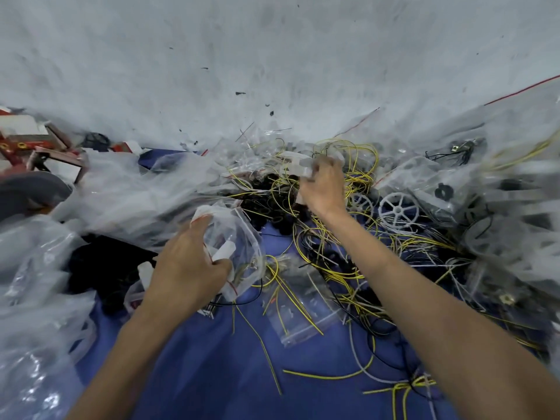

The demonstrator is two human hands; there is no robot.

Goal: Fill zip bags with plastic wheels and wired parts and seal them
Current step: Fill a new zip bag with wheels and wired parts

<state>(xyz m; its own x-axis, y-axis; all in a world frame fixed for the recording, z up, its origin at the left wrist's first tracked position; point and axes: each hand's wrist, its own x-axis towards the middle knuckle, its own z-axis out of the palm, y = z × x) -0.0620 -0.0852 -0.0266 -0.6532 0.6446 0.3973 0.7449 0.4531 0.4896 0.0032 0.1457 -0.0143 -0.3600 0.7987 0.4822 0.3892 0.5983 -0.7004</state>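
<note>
My left hand (188, 262) grips a clear zip bag (239, 237) with a red seal line, holding it at its mouth above the blue cloth. Some parts show through the bag, blurred. My right hand (322, 189) reaches farther out into a tangle of yellow, white and black wires (339, 268), its fingers curled round something pale and blurred. Two white spoked plastic wheels (398, 209) lie just right of that hand. Small black parts (272, 207) are heaped between my hands.
A flat zip bag with wires (300, 310) lies on the blue cloth (212, 374) in front of me. Piles of clear bags fill the left (39, 268) and the right (500, 192). Red boxes (33, 147) sit far left. A pale wall (272, 56) stands behind.
</note>
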